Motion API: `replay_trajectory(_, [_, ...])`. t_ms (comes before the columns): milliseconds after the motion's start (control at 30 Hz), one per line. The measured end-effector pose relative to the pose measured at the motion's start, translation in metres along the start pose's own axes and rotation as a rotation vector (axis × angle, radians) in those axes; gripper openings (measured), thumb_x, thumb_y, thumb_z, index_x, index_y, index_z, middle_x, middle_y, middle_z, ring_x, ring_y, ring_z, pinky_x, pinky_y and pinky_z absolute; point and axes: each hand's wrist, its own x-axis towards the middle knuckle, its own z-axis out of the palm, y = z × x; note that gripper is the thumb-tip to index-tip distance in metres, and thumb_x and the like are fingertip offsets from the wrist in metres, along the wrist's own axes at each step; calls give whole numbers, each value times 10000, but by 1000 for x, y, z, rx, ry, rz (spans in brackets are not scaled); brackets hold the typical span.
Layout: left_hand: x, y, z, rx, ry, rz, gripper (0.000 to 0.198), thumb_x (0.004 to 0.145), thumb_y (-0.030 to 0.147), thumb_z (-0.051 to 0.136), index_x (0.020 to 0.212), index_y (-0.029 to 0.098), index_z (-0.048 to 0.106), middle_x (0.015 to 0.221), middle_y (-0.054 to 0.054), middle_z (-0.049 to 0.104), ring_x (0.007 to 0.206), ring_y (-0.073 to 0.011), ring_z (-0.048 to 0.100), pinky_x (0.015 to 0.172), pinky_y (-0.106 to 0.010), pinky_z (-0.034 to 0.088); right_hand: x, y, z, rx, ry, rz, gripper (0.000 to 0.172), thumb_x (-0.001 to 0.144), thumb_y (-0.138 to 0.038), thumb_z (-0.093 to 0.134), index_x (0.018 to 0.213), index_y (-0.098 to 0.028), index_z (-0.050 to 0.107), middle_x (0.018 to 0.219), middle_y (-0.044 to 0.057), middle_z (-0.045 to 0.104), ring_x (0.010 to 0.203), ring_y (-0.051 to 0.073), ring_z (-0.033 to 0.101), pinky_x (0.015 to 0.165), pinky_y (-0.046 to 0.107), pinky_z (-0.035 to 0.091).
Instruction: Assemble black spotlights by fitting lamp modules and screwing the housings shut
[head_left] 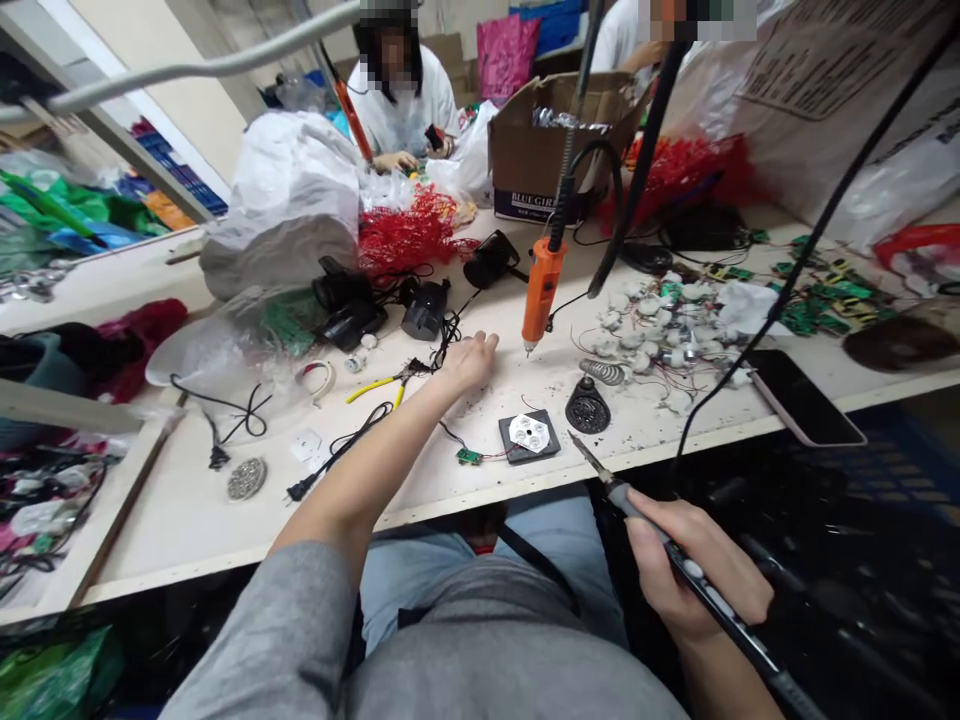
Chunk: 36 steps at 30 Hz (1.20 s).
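My right hand (pixel 694 560) is closed round the handle of a soldering iron (pixel 667 545), in front of the table edge. The iron's tip points up and left, towards a small black block (pixel 517 452). On that block lies a white hexagonal LED board (pixel 529 432), wired to a small green circuit board (pixel 469 456). My left hand (pixel 471 362) is stretched across the table beside a black cord (pixel 451 335). Its fingers are curled, and what they hold, if anything, is hidden. Yellow-handled pliers (pixel 386 382) lie left of that hand.
An orange electric screwdriver (pixel 543 295) hangs over the table. A coiled iron stand (pixel 589 400), a heap of small white parts (pixel 660 325) and a phone (pixel 806 395) are on the right. Black lamp housings (pixel 425 308) stand behind my left hand. Two people sit opposite.
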Motion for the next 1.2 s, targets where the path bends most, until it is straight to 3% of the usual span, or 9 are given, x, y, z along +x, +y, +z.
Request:
replay_trajectory(300, [-15, -9, 3, -129, 63, 14, 323, 855, 82, 510, 1130, 199, 633, 1174, -115, 534, 895, -213, 636, 813, -343, 512, 0, -8, 4, -31, 11, 10, 248, 826, -25, 695, 1014, -180, 737, 796, 3, 753, 606, 133, 677, 579, 251, 565])
replay_trajectory(400, [-26, -14, 4, -275, 199, -12, 278, 796, 71, 593, 1045, 193, 583, 1102, -87, 538, 926, -191, 601, 831, -310, 507, -1, -8, 8, -24, 28, 10, 243, 830, -32, 698, 1025, -173, 734, 813, 9, 756, 623, 133, 682, 588, 252, 567])
replay_trajectory(500, [-47, -22, 5, -617, 395, -14, 203, 759, 139, 694, 793, 208, 506, 878, -15, 532, 850, -169, 561, 802, -291, 482, -2, -8, 8, -22, 4, 12, 237, 837, -32, 696, 1031, -166, 728, 811, 18, 753, 626, 134, 680, 590, 254, 565])
replay_trajectory(600, [-79, -30, 12, -835, 455, 35, 266, 771, 207, 709, 679, 208, 460, 765, 20, 509, 757, -146, 522, 747, -279, 447, -1, -8, 8, -30, -14, 23, 251, 839, -40, 693, 1032, -194, 732, 811, 3, 756, 617, 136, 683, 587, 259, 567])
replay_trajectory(833, [-152, -39, 54, -796, 470, 69, 77, 820, 188, 661, 860, 207, 598, 874, -7, 580, 803, -153, 561, 741, -287, 471, -5, -12, 13, 15, -68, 34, 309, 831, -44, 703, 1089, -211, 731, 838, 0, 761, 639, 151, 685, 609, 281, 564])
replay_trajectory(967, [-171, -46, 72, -709, 461, 20, 290, 784, 110, 648, 1051, 210, 594, 993, -38, 608, 933, -189, 607, 841, -338, 514, -5, -12, 15, 19, -94, 31, 310, 835, -63, 706, 1100, -220, 738, 839, -2, 769, 638, 153, 692, 625, 278, 569])
replay_trajectory(1200, [-194, -60, 87, -516, 463, 12, 310, 807, 147, 658, 1104, 206, 589, 1039, -70, 568, 973, -226, 591, 896, -399, 527, 2, -12, 18, 37, -64, -44, 431, 755, -13, 763, 1101, -271, 770, 758, -15, 769, 487, 164, 657, 481, 278, 545])
